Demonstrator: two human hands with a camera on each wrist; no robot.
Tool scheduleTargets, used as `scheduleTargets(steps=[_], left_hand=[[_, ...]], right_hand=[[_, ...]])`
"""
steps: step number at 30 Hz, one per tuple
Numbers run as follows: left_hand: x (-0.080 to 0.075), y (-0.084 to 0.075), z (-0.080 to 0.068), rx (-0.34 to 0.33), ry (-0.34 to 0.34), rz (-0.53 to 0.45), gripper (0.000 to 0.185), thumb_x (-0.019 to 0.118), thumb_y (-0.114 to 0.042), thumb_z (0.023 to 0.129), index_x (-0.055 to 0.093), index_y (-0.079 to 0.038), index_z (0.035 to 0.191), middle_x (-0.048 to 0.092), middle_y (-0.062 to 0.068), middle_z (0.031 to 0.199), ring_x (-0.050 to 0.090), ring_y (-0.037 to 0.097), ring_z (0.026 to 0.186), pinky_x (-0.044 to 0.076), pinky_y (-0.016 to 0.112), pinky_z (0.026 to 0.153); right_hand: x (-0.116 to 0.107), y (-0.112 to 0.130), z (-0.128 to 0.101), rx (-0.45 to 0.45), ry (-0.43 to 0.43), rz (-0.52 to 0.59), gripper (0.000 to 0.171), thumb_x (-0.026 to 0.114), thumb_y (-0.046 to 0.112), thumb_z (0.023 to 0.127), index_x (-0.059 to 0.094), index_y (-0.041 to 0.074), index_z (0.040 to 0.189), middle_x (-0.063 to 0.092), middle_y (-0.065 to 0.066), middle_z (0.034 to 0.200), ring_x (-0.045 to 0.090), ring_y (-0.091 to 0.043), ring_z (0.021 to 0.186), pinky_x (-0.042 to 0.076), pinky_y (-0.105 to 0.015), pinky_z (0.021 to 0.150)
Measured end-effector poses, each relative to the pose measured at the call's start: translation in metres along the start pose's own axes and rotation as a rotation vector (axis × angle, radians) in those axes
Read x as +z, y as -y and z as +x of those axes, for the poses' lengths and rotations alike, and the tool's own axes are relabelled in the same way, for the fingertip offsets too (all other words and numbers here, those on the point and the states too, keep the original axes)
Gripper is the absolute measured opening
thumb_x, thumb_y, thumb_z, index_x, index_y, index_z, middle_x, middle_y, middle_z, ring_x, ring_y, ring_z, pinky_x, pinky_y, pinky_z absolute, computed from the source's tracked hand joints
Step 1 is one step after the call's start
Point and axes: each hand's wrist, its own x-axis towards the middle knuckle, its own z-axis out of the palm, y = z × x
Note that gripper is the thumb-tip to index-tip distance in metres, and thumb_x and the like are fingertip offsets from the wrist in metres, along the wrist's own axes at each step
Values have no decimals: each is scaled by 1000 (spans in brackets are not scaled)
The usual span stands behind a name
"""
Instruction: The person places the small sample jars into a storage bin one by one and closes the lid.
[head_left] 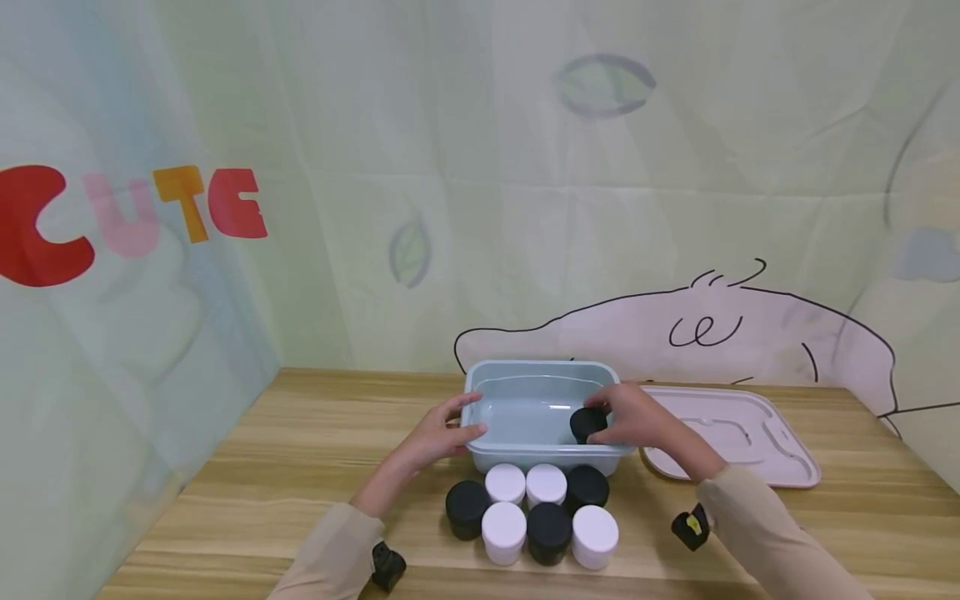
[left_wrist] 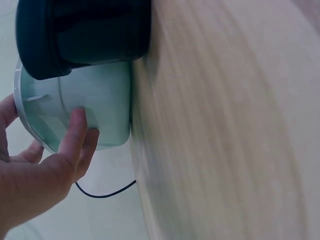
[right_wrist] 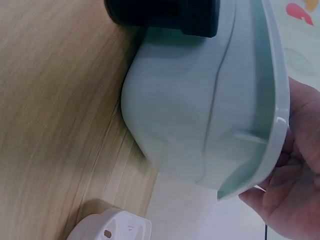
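Tub [head_left: 517, 457], black jar [head_left: 587, 424] inside

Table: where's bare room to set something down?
Widest: table left of bin and left sleeve. Narrow: between jars and right wrist camera. Inside the bin, the left floor. Crowded: just before the bin, seven jars; its right end, right grip on a black jar; right of bin, the lid.

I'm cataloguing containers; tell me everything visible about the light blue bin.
The light blue bin is a glossy, plastic-looking rounded rectangle with a projecting rim, standing upright and uncovered on the table behind seven jars. The left hand holds its left end; the right hand holds a black jar inside it.
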Motion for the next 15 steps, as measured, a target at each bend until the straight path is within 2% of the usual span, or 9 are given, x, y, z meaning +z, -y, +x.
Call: scheduleTargets(steps=[7, 15], left_hand=[[1, 0, 0, 0, -4, 5, 56, 62, -14, 86, 39, -4, 136, 39, 30, 130, 53, 34, 106, 49, 45, 83], [2, -2, -1, -12, -15, 13, 55, 63, -15, 86, 40, -7, 136, 38, 31, 132, 53, 34, 106, 49, 46, 83]], right_hand=[[3, -1, 3, -51, 22, -118, 34, 81, 20, 64, 71, -1, 89, 66, -2, 77, 47, -10, 64, 40, -23, 55], [-1, 4, 4, -81, 58, -189, 27, 82, 21, 63, 73, 1, 79, 64, 2, 66, 44, -9, 59, 38, -22, 55]])
